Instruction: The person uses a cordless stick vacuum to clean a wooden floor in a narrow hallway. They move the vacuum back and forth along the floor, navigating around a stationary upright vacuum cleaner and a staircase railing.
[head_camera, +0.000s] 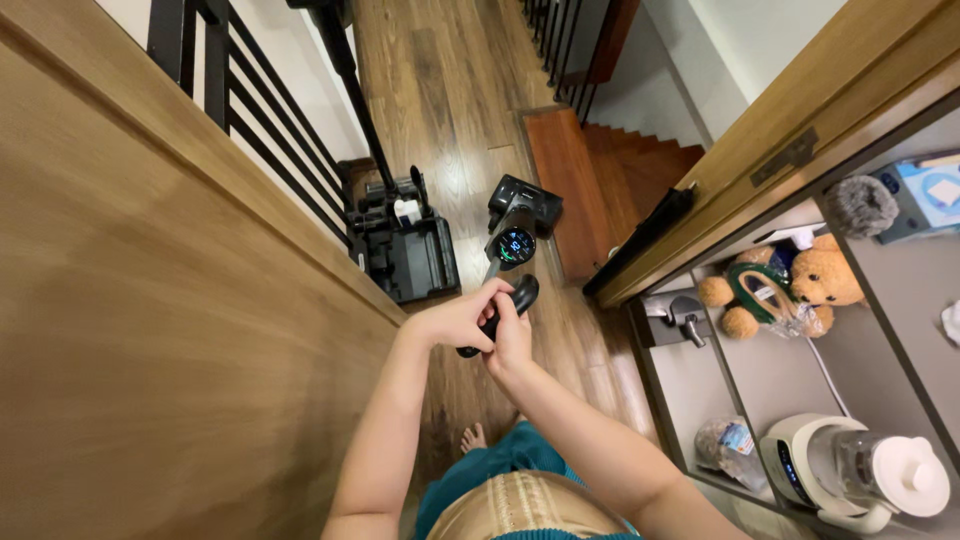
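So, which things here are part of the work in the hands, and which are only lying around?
In use:
- left hand and right hand, both on the black handle
- cordless vacuum, its round display lit
- black charging stand beside it

Lying about:
- teddy bear
- white kettle
- grey fluffy duster

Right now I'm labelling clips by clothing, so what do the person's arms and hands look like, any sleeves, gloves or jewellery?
Both arms are bare to the frame's bottom edge: no sleeves show. The left hand and right hand wear no gloves, and no rings, watch or bracelet are visible.
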